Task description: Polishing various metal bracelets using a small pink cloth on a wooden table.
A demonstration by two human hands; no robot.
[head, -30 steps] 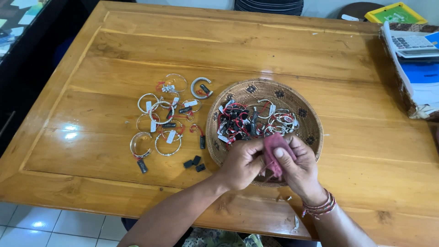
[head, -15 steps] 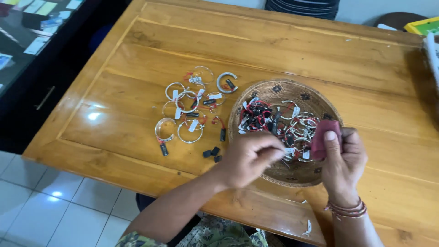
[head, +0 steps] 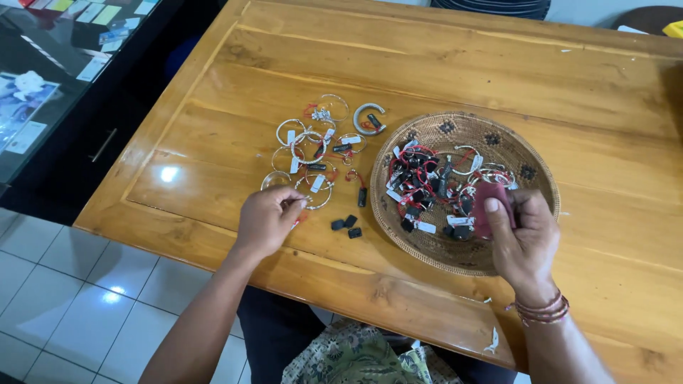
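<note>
My left hand rests on the wooden table with its fingers pinched on a thin silver bangle at the near edge of a spread of silver bangles with white tags and red threads. My right hand hovers over the near right side of a round woven basket and grips a dark red cloth. Inside the basket lies a tangle of tagged bangles. Three small black pieces sit on the table between my hands.
A thicker silver cuff lies at the far side of the spread. A dark glass display counter stands to the left of the table, above a white tiled floor. Small white scraps lie near the table's front edge.
My left hand has left the basket and moved left to the bangles on the table, carrying a bangle. My right hand stays over the basket holding the cloth. The view shifted left.
</note>
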